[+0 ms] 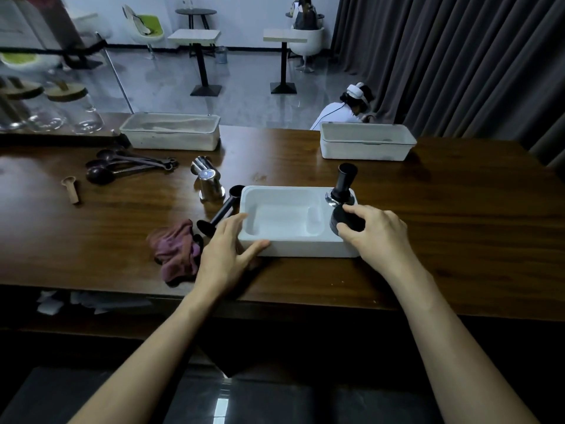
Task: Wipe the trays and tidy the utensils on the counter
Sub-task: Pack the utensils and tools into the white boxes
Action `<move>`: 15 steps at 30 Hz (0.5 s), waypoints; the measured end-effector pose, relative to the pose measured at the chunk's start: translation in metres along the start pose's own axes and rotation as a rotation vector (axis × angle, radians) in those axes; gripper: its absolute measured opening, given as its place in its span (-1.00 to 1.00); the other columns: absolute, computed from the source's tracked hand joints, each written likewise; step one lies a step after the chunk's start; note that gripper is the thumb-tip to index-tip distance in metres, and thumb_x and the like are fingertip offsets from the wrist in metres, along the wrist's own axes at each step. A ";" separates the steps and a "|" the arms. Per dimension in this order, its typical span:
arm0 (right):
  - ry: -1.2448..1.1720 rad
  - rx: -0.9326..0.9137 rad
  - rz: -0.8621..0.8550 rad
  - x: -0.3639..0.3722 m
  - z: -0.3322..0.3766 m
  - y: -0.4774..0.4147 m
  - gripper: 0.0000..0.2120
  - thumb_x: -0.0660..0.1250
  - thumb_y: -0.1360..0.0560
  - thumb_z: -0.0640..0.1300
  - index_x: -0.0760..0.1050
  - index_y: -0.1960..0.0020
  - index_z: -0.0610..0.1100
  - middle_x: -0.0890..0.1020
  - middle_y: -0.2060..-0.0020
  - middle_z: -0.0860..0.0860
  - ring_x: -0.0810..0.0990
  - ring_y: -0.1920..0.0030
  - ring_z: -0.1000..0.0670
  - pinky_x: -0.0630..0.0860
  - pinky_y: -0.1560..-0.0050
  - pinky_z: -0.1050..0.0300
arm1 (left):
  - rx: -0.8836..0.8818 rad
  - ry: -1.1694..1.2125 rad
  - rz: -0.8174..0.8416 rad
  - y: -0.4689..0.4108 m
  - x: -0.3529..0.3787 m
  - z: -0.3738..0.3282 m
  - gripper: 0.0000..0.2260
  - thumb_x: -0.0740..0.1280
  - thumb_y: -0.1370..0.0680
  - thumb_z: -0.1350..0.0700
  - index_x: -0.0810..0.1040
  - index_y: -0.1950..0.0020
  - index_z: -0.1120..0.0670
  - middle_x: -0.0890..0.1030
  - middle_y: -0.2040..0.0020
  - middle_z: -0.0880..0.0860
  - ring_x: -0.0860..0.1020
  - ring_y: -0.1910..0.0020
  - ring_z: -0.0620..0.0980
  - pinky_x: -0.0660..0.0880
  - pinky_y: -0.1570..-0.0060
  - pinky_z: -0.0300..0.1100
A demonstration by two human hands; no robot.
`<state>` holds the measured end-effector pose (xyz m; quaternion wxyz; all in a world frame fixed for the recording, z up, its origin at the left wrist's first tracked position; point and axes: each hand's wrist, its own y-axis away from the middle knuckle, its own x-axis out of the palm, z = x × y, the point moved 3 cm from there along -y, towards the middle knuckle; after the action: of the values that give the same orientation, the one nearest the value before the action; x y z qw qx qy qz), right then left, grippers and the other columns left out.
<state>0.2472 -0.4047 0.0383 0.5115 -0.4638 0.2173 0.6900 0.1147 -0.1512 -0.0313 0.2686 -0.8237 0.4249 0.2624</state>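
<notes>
We find the white tray (305, 249) near the tabletop's (458, 209) front edge, left grip (227, 257) laid flat against its near left corner, right grip (376, 234) clamped on the black puck (341, 219) at its right end, and advise moving it level, clear of the upright tamper (344, 185)

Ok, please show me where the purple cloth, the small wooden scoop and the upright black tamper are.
purple cloth (175, 250): head view, middle of its folds.
small wooden scoop (74, 194): head view, its handle.
upright black tamper (343, 185): head view, its handle.
</notes>
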 end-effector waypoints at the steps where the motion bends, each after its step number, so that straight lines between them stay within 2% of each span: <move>1: 0.007 0.004 -0.002 0.000 0.001 0.000 -0.56 0.34 -0.55 0.09 0.50 -0.42 0.05 0.65 -0.21 -0.01 0.53 -0.21 -0.18 0.44 -0.18 -0.04 | -0.001 -0.002 0.003 0.000 0.000 0.000 -0.29 0.34 -0.43 -0.42 0.36 -0.50 -0.13 0.42 -0.49 -0.12 0.48 -0.38 -0.04 0.52 -0.27 0.06; 5: -0.035 -0.010 -0.025 0.007 0.001 0.006 -0.56 0.33 -0.58 0.07 0.48 -0.43 0.03 0.62 -0.21 0.03 0.50 -0.17 -0.16 0.41 -0.12 -0.02 | -0.008 0.018 0.009 -0.002 0.000 0.002 -0.26 0.33 -0.39 -0.43 0.37 -0.49 -0.12 0.43 -0.48 -0.11 0.49 -0.39 -0.03 0.52 -0.26 0.08; 7: -0.057 -0.016 -0.015 0.011 -0.001 0.007 -0.56 0.31 -0.59 0.07 0.46 -0.46 0.03 0.60 -0.24 0.06 0.47 -0.19 -0.14 0.39 -0.12 -0.01 | -0.011 0.037 0.010 -0.004 0.001 0.002 -0.27 0.37 -0.42 -0.38 0.36 -0.51 -0.12 0.42 -0.49 -0.10 0.47 -0.40 -0.04 0.49 -0.30 0.00; 10: -0.050 -0.011 -0.005 0.014 0.000 0.001 -0.55 0.29 -0.62 0.04 0.42 -0.49 0.01 0.52 -0.37 0.03 0.42 -0.27 -0.16 0.36 -0.20 -0.03 | -0.015 0.054 -0.008 -0.008 0.001 0.001 -0.32 0.45 -0.48 -0.26 0.36 -0.54 -0.10 0.43 -0.51 -0.10 0.44 -0.42 -0.08 0.40 -0.31 -0.14; 15: -0.082 -0.012 -0.030 0.022 0.000 -0.009 -0.54 0.29 -0.63 0.04 0.41 -0.50 0.01 0.37 -0.52 -0.04 0.38 -0.37 -0.18 0.35 -0.30 -0.06 | -0.023 0.083 -0.012 -0.015 -0.001 0.001 -0.31 0.44 -0.50 -0.28 0.32 -0.56 -0.13 0.43 -0.50 -0.16 0.42 -0.42 -0.15 0.44 -0.36 -0.11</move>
<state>0.2548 -0.3898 0.0209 0.5274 -0.4412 0.1852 0.7021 0.1268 -0.1424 -0.0278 0.2429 -0.8394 0.4275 0.2315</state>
